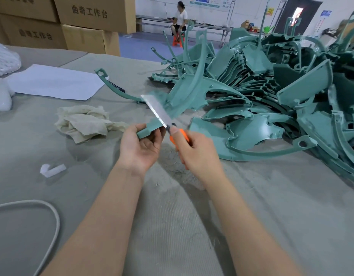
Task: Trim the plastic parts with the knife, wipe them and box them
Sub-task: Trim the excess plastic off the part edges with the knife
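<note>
The left grip [140, 148] pinched the near end of a curved teal plastic part [149, 129]; the right grip [196, 154] clasped an orange-handled utility knife [157, 109], blade laid along that part, above the grey tabletop [172, 216]

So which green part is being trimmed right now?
The green part gripped in the left hand, with the knife in the right hand laid along its edge; the others lie unheld on the table, mostly in the pile.
</note>
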